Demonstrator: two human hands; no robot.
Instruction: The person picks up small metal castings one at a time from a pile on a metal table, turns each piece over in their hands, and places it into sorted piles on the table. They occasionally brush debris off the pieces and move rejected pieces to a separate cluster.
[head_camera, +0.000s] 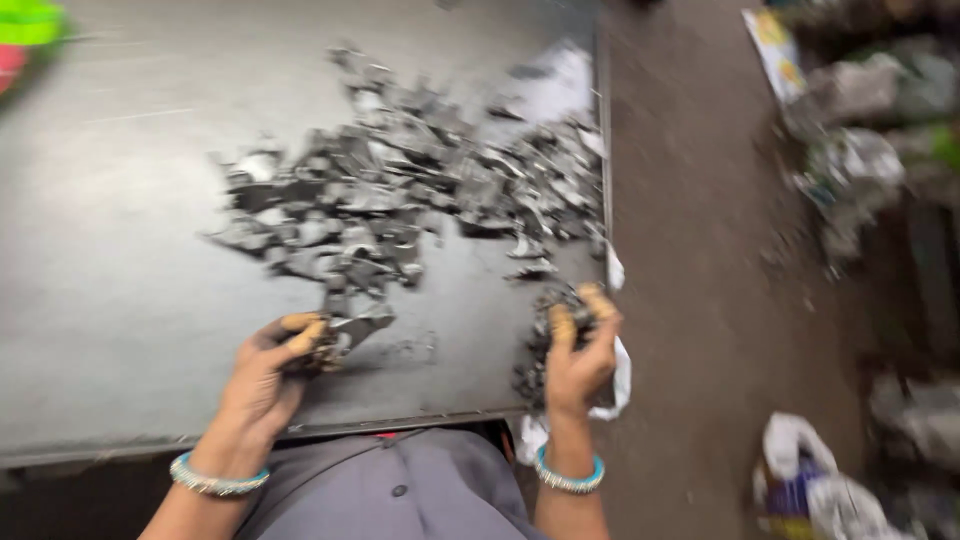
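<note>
Looking down: I see a dark grey table, its metal edge nearest me, with brown dirt floor to the right.
Scrap: grey metal shards heaped mid-table, reaching the right edge.
Left hand: closed around a shard at the table's near edge.
Right hand: fingers curled tight on a dark clump at the near right corner.
Around: white bag hanging just behind the right hand; rubbish along the far right; green tub top left.
Hard to tell: motion blur smears everything; I cannot make out what the shards are.
</note>
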